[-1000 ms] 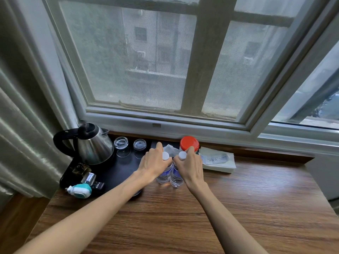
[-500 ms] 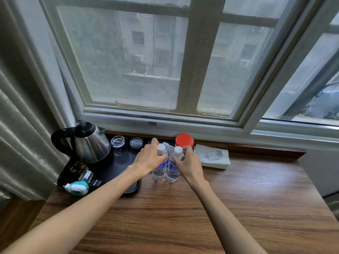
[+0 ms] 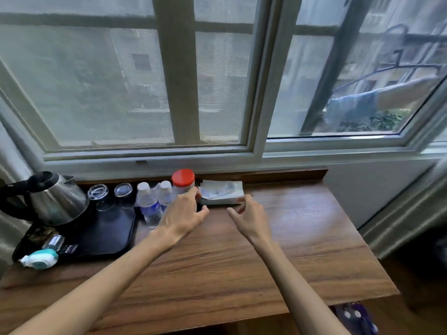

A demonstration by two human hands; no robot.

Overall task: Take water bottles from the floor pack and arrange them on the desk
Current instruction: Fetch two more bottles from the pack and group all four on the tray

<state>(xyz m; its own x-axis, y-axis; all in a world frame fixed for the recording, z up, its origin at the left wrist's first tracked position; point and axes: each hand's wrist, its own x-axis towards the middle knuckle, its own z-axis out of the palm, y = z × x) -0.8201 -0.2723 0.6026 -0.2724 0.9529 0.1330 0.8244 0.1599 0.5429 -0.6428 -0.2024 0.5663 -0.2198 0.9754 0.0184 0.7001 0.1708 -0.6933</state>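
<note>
Both hands have let go of the bottles since the earlier frames and drawn off to the right, and the view has swung that way too. Nearest, two bare forearms reach in from the bottom edge over the wooden surface (image 3: 217, 274). Right hand (image 3: 251, 220) hovers above the wood with its fingers (image 3: 233, 212) loosely spread and holding nothing. Left hand (image 3: 183, 215) hangs just right of the bottles, fingers (image 3: 202, 212) parted and empty, its fingertips close in front of the jar; whether they touch it cannot be told. Two bottles (image 3: 151, 205) stand upright side by side, touching or nearly so, white caps on, blue labels showing, at the right edge of the black tray (image 3: 108, 235). On the tray's near left corner lies a small teal and white gadget (image 3: 40, 258) beside some packets. Farther back on the tray sits a steel kettle (image 3: 55, 201) with a black handle, and right of the kettle two upturned glasses (image 3: 110, 193). Behind the bottles to the right stands a jar (image 3: 183, 181) with a red lid, and right of the jar a flat white packet (image 3: 221, 192) lies against the surface's back lip. At the lower right, below the surface's edge, part of a floor pack (image 3: 355, 317) with white caps shows, blurred. Beyond everything runs the window (image 3: 256, 93).
</note>
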